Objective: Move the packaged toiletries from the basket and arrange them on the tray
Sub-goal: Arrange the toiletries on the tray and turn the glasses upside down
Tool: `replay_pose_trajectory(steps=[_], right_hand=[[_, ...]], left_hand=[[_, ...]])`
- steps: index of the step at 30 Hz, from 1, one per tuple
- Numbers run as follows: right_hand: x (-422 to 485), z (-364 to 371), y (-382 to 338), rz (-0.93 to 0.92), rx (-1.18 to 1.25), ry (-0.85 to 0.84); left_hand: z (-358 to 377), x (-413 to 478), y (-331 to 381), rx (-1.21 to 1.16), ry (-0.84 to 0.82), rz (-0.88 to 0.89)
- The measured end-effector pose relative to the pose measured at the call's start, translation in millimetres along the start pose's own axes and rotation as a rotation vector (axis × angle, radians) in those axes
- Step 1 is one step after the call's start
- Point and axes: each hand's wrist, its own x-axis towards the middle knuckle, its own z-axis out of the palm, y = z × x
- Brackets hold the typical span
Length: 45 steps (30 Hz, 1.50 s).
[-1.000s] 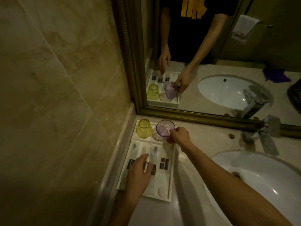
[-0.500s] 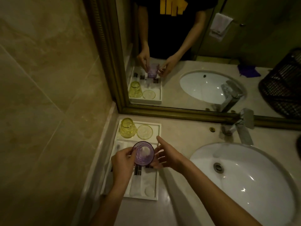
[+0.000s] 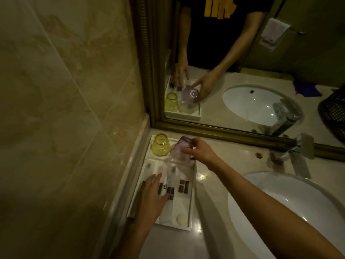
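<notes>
A white tray (image 3: 188, 224) lies on the counter beside the left wall. Several packaged toiletries (image 3: 183, 186) in white wrappers with dark labels lie side by side in it. A yellow glass (image 3: 160, 144) stands upside down at the tray's far left corner. My right hand (image 3: 198, 151) grips a purple glass (image 3: 180, 148), tilted mouth-down over the tray's far right spot. My left hand (image 3: 152, 195) rests flat on the packets at the tray's left side, fingers spread. The basket (image 3: 334, 113) shows only as a dark mesh reflection in the mirror at the far right.
A white sink (image 3: 291, 208) fills the counter to the right, with a chrome tap (image 3: 296, 156) behind it. A gold-framed mirror (image 3: 224, 132) backs the counter. A marble wall (image 3: 65, 109) bounds the tray on the left. A small round white item (image 3: 181, 219) sits at the tray's near end.
The purple glass passed from my left hand to my right and went back to the tray's far end, now tipped mouth-down. My left hand dropped onto the packets.
</notes>
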Motion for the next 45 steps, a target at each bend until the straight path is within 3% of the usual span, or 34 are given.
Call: replay_pose_trajectory(steps=[3, 7, 19, 22, 24, 27, 30, 45], right_hand=[[13.7, 9.8, 3.0, -0.123, -0.256, 0.197], [23.6, 21.7, 12.1, -0.158, -0.264, 0.199], [33.9, 37.0, 21.3, -0.160, -0.267, 0.190], [12.0, 35.1, 24.8, -0.162, -0.239, 0.341], [-16.2, 43.0, 37.9, -0.304, -0.407, 0.444], [-63.0, 68.9, 74.7, -0.451, -0.743, 0.335], [-89.9, 88.8, 107.6, -0.368, -0.902, 0.251], [-70.2, 77.1, 100.4, -0.315, -1.010, 0.210]], left_hand=[[8.3, -9.0, -12.9, 0.371, -0.141, 0.061], [14.4, -12.8, -12.7, 0.569, -0.230, 0.084], [17.9, -9.8, -16.3, 0.554, -0.251, 0.078], [18.5, -9.1, -19.2, 0.534, -0.249, 0.078], [20.2, -9.6, -21.7, 0.509, -0.212, 0.087], [21.9, -13.4, -24.7, 0.538, -0.145, 0.117], [23.4, -16.2, -28.9, 0.591, -0.203, 0.119], [21.4, -17.5, -37.7, 0.548, -0.231, 0.139]])
